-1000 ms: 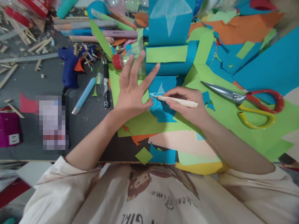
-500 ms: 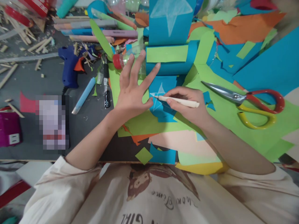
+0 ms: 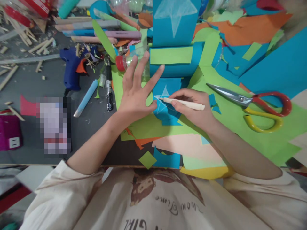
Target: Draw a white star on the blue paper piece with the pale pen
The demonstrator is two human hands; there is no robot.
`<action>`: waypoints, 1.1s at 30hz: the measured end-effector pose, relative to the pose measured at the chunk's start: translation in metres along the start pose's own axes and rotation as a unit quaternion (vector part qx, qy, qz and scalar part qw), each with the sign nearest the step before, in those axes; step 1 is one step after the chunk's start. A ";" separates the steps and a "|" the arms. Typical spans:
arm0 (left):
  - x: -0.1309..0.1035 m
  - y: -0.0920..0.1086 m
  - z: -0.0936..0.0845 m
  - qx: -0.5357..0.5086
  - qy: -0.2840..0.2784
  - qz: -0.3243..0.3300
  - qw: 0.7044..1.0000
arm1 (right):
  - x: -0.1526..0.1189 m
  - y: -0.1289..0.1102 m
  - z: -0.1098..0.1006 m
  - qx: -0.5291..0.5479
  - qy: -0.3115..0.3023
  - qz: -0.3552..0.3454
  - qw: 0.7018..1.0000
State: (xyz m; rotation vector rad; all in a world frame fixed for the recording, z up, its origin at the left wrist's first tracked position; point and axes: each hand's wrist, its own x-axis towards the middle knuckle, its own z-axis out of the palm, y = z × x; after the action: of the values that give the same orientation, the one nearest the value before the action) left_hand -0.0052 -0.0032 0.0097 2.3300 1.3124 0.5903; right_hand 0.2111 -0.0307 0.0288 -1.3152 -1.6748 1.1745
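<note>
My right hand is closed around a white marker, its tip on a small piece of blue paper. White lines of a star show on that paper, partly filled in at the top and left points. My left hand lies with fingers spread at the paper's left edge, the thumb near the star. Just beyond, a blue paper roll carries a light green strip. Above it, a larger white star is drawn on blue paper. A clear bottle with a red cap lies by my left fingers.
Scissors with red and yellow handles lie on green paper at right. To the left are a blue glue gun, a black pen, a light blue marker and a phone-like blurred object. Wood bits and paper scraps surround them.
The marker tip has shifted very slightly at the star's left point. Both hands are otherwise in nearly the same place.
</note>
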 end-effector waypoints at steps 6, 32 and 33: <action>0.000 0.000 0.000 -0.003 -0.003 -0.007 1.000 | 0.000 0.000 0.000 0.001 0.007 0.000 1.000; 0.000 -0.003 0.002 -0.021 -0.007 -0.011 1.000 | -0.001 0.003 0.002 0.014 0.048 0.007 0.999; 0.000 -0.003 0.003 -0.020 -0.006 -0.011 1.000 | -0.001 0.003 0.002 0.017 0.045 0.004 0.999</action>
State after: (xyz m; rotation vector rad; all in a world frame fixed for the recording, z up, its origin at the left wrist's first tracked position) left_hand -0.0053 -0.0019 0.0060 2.2805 1.3067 0.5903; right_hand 0.2106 -0.0317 0.0256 -1.3343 -1.5812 1.1271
